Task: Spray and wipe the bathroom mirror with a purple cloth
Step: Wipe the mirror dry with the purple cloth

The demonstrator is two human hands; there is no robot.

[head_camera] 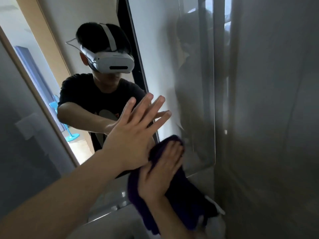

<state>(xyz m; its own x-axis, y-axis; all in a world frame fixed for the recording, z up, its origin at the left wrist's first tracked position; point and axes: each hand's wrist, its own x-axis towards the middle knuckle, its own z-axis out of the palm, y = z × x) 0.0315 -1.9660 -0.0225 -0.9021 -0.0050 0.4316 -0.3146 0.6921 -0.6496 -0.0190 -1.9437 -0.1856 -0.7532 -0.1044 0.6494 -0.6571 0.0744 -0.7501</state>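
Against the lower part of the mirror (195,100), close to its bottom right corner, the purple cloth (181,195) is pinned flat under the right hand (160,171). That hand lies palm-down on the cloth with its fingers straight and close together, pointing up toward the glass; it presses the fabric rather than gripping it. The cloth is bunched above the fingertips, and the rest hangs in dark folds below the wrist, past the mirror's bottom edge. Just up and to the left, the left hand (133,135) rests flat on the mirror with its fingers spread wide and holds nothing; its own reflection meets it at the fingertips. The left forearm crosses in from the lower left, just above the right hand. Reflected in the glass is the person, in a black T-shirt (82,94) and a white headset (114,63), with a pale door frame (34,94) and a turquoise stand (72,136) behind. Right of the mirror's edge runs a grey wall (267,118). Something white shows under the cloth's lower end, too blurred to identify.
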